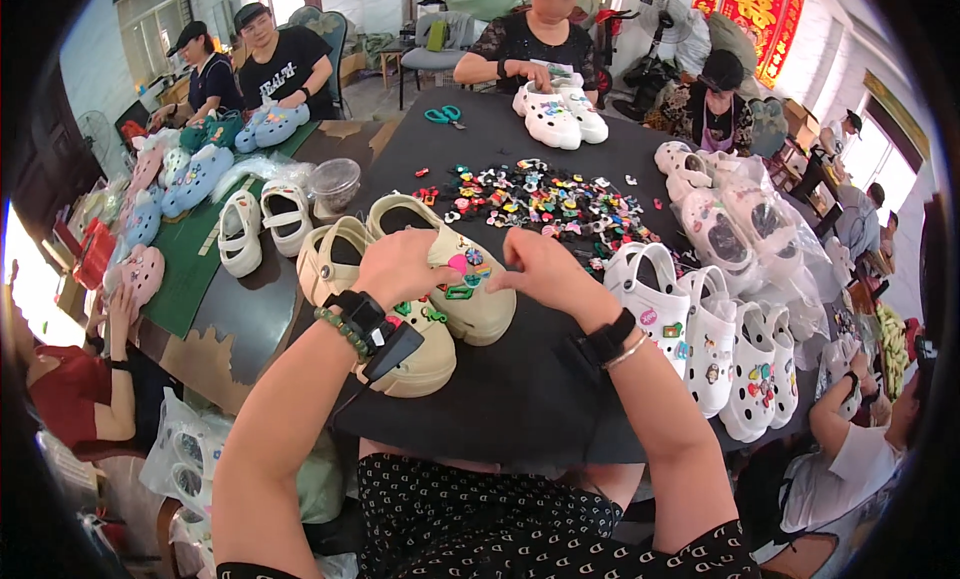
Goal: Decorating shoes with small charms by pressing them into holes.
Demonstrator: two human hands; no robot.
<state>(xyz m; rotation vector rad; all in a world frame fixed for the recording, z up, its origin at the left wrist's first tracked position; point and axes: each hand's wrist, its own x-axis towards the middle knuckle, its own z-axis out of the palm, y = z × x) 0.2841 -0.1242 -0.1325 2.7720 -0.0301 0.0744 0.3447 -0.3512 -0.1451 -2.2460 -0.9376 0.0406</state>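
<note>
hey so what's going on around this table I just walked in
The person's left hand and right hand are at a beige clog bearing colorful charms; its mate stands beside it. Loose charms lie piled beyond, and decorated white clogs stand to the right. Across the table, a co-worker handles another white pair.

Beige clogs [488,324]; charms on them [459,262] pink, green, blue. Charm pile [548,201] mixed: red, yellow, black, white, blue, green. Worktop [500,404] black. White clogs [655,297] at right, multicolour decorations [673,332]. Scissors handles [440,113] teal. Mat [192,297] green. Wearer's clothing [470,504] black, small white repeating motif. Bead bracelet [343,331] green. Banner [755,21] red, gold.
</note>
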